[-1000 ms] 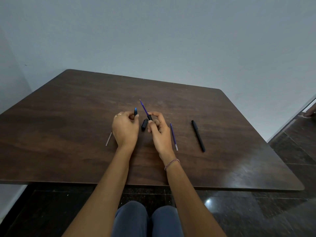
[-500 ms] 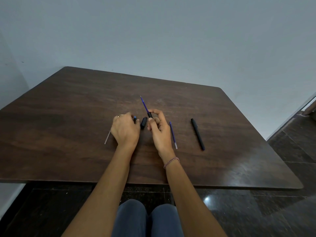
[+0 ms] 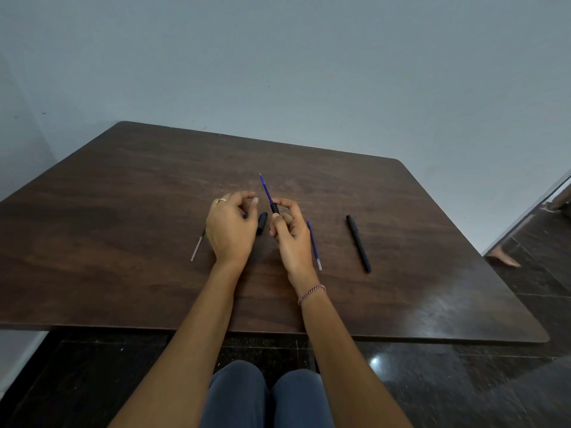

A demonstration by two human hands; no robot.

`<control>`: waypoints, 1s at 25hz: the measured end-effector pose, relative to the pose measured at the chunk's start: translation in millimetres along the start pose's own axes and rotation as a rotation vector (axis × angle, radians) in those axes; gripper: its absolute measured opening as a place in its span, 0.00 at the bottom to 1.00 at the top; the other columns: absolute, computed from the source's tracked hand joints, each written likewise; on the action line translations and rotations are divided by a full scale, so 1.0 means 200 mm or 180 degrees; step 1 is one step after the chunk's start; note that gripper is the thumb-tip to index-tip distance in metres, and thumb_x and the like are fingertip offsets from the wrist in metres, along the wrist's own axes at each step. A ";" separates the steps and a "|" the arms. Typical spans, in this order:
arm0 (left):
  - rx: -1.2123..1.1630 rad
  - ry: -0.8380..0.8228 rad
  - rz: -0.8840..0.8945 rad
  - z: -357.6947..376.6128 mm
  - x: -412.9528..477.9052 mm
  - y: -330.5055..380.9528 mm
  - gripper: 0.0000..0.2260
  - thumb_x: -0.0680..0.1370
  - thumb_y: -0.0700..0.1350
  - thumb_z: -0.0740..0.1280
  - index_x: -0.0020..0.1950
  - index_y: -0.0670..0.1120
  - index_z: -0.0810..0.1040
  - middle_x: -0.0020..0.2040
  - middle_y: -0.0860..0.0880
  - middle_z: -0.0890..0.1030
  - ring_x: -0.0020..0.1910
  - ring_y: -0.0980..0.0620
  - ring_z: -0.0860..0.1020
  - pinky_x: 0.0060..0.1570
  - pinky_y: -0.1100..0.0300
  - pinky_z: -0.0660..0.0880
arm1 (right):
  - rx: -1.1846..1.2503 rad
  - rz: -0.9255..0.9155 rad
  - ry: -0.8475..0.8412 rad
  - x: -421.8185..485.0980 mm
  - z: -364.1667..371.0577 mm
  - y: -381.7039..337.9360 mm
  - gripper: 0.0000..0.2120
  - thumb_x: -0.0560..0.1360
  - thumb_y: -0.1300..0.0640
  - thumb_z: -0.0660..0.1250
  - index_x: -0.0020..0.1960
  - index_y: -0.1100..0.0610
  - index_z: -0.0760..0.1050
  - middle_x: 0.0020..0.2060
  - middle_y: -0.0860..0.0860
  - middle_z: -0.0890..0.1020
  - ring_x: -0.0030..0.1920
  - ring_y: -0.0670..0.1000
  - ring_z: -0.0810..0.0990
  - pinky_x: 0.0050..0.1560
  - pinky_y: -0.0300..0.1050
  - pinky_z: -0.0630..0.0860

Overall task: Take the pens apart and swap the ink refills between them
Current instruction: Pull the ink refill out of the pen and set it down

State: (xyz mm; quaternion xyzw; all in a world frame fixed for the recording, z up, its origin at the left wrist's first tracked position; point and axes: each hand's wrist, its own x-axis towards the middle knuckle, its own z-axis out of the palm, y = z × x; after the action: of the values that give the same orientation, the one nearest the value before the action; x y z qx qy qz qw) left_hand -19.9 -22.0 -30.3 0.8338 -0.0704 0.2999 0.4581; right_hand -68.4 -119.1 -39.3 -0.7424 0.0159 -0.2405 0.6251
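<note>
The dark brown wood-grain tabletop [image 3: 123, 211] carries everything near its middle. The left hand [image 3: 230, 230] hovers there, fingers loosely curled over a scrap of blue [image 3: 244, 215]; whether it grips that, I cannot tell. The right hand [image 3: 292, 236] pinches a short black pen section [image 3: 274, 208], from which a thin blue ink refill [image 3: 265, 188] points toward the far edge. Toward the right edge lies a slim black capped pen [image 3: 358, 244], with a second blue refill [image 3: 314, 245] between it and the right hand. A stubby black pen piece [image 3: 262, 222] lies between the hands, and a thin clear tube [image 3: 196, 248] lies leftward. All look light. The refills are likely bendy and slick, best pinched low beside the section and drawn straight.
</note>
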 end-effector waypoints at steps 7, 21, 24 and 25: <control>-0.1787 -0.0472 -0.0209 0.02 -0.01 0.02 0.06 0.76 0.44 0.69 0.52 0.52 0.81 0.43 0.54 0.82 0.41 0.55 0.80 0.40 0.62 0.76 | 0.0180 0.0113 -0.0053 0.00 0.00 0.00 0.14 0.79 0.60 0.58 0.54 0.42 0.73 0.27 0.43 0.72 0.29 0.45 0.66 0.30 0.42 0.64; -0.2785 -0.0856 -0.1103 0.04 0.00 0.03 0.05 0.71 0.39 0.73 0.44 0.47 0.82 0.41 0.47 0.84 0.41 0.51 0.79 0.44 0.57 0.76 | 0.0232 0.0159 0.0077 0.01 0.00 0.02 0.05 0.79 0.62 0.58 0.54 0.59 0.69 0.24 0.42 0.74 0.27 0.40 0.70 0.30 0.33 0.65; -0.2756 -0.0816 -0.1176 0.04 0.00 0.03 0.03 0.71 0.39 0.73 0.43 0.46 0.82 0.40 0.47 0.83 0.39 0.54 0.79 0.40 0.61 0.74 | 0.0190 0.0173 0.0021 0.01 0.00 0.01 0.05 0.79 0.61 0.58 0.54 0.58 0.69 0.25 0.42 0.75 0.27 0.39 0.70 0.30 0.32 0.66; -0.2733 -0.0769 -0.1172 0.04 0.01 0.03 0.03 0.72 0.40 0.73 0.43 0.46 0.82 0.39 0.48 0.83 0.36 0.57 0.78 0.37 0.64 0.72 | 0.0186 0.0175 -0.0008 0.01 0.00 0.00 0.05 0.79 0.61 0.57 0.54 0.57 0.69 0.25 0.41 0.75 0.27 0.39 0.70 0.30 0.32 0.66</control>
State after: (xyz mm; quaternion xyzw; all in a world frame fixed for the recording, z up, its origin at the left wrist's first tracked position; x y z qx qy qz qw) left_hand -18.3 -31.6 -27.7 0.5967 -0.0918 0.0586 0.7950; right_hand -67.4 -119.7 -39.4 -0.7234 0.0285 -0.2227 0.6529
